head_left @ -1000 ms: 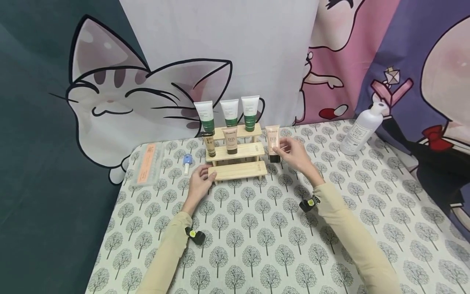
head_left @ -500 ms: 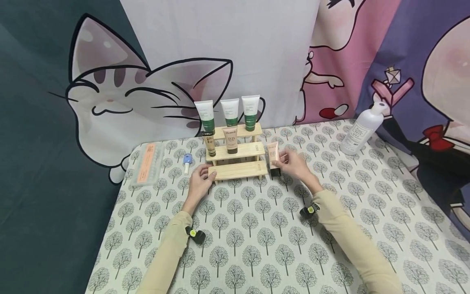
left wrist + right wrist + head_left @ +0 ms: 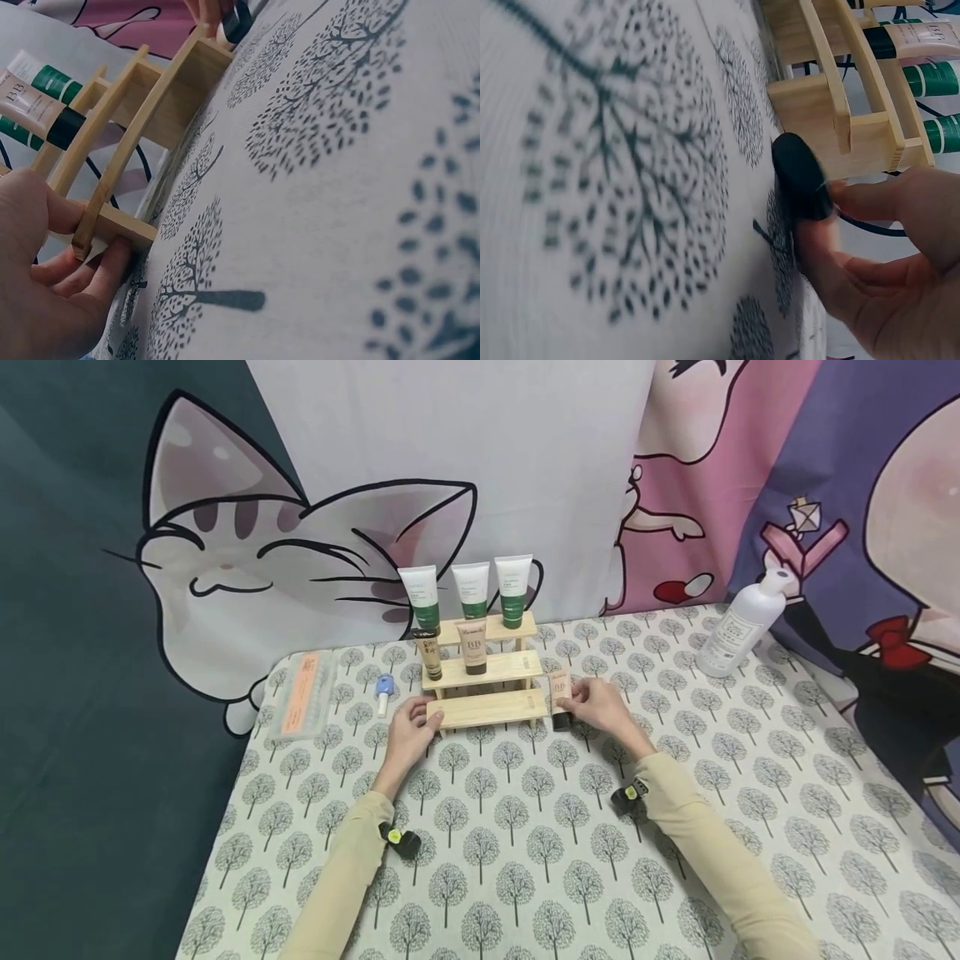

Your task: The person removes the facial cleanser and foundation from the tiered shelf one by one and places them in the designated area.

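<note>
In the head view my left hand (image 3: pixel 408 733) grips the left end of the lowest step of a three-step wooden display stand (image 3: pixel 487 708). Thumb and fingers pinch the board in the left wrist view. My right hand (image 3: pixel 602 703) holds a pink BB cream tube (image 3: pixel 560 688), black cap (image 3: pixel 801 174) down, just right of the stand's lowest step. On the middle step stand another BB cream tube (image 3: pixel 473 643) and a gold tube (image 3: pixel 429 655). Three white-and-green tubes, the left one (image 3: pixel 420 587) among them, stand along the top step. Fingers hide part of the held tube.
Left of the stand lie a small blue-and-white bottle (image 3: pixel 383 693) and a flat clear case (image 3: pixel 302 695) with an orange strip. A white pump bottle (image 3: pixel 742 625) stands at the back right. A cartoon-printed curtain (image 3: pixel 465 435) hangs behind the tree-patterned tablecloth (image 3: pixel 517 843).
My right hand has brought the BB cream tube down and nearer, from beside the middle step to beside the lowest step. The left hand keeps its grip on the stand.
</note>
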The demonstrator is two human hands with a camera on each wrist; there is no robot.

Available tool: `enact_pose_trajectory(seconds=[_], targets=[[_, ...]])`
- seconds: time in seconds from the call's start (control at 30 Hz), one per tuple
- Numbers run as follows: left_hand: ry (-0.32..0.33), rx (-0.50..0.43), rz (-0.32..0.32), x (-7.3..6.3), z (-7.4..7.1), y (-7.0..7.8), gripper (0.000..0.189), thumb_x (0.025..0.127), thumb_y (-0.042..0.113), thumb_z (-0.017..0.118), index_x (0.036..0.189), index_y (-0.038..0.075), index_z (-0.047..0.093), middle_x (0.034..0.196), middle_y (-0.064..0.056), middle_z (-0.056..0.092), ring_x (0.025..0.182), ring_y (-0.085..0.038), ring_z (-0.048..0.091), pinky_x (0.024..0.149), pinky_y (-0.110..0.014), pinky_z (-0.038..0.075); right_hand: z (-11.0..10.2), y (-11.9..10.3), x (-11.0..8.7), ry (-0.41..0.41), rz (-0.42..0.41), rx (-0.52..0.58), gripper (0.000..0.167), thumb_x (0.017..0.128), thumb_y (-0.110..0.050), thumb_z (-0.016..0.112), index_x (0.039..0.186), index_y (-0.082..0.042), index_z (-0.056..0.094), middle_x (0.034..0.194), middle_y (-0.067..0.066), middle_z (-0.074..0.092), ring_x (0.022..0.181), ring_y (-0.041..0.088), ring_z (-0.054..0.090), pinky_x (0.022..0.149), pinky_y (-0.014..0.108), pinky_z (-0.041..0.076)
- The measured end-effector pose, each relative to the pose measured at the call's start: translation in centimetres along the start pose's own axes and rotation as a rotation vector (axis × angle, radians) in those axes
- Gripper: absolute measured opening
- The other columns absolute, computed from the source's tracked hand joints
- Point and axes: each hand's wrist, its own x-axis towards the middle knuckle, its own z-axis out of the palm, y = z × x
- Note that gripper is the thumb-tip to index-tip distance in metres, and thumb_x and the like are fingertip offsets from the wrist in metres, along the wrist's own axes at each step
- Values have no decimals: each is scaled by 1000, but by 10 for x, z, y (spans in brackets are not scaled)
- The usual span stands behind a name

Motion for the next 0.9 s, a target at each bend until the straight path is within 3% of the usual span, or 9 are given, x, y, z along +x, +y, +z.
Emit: enact_pose_trajectory(seconds=[0.23, 0.37, 0.57, 0.9], targets=[[9, 8, -4, 1, 2, 0, 43, 95, 15, 69, 134, 2, 57, 130, -20, 65, 120, -33, 64, 105, -40, 55, -7, 1, -4, 34, -42, -55, 36, 90, -25, 76, 108, 5, 66, 91, 17, 71, 70, 20, 61, 58, 25, 53], [9, 8, -9, 1, 1, 0, 43, 95, 15, 69, 134, 3, 57, 129, -19, 66, 119, -33, 65, 105, -40, 55, -14, -6, -5, 24, -51, -78, 38, 91, -26, 74, 113, 4, 65, 99, 21, 72, 79, 26, 66, 67, 33, 59], [5, 1, -8, -2, 0, 1, 43, 95, 13, 69, 135, 2, 56, 129, -21, 65, 118, -34, 65, 105, -41, 55, -31, -31, -4, 55, -114, -87, 41, 93, -26, 72, 118, 5, 63, 106, 23, 72, 91, 34, 69, 80, 44, 61], [15, -28, -7, -3, 2, -1, 42, 95, 13, 69, 134, 2, 57, 129, -19, 65, 119, -32, 64, 105, -40, 55, -39, -81, -1, 8, -175, 44, 44, 93, -22, 72, 126, 3, 60, 121, 22, 68, 112, 37, 67, 96, 46, 60]])
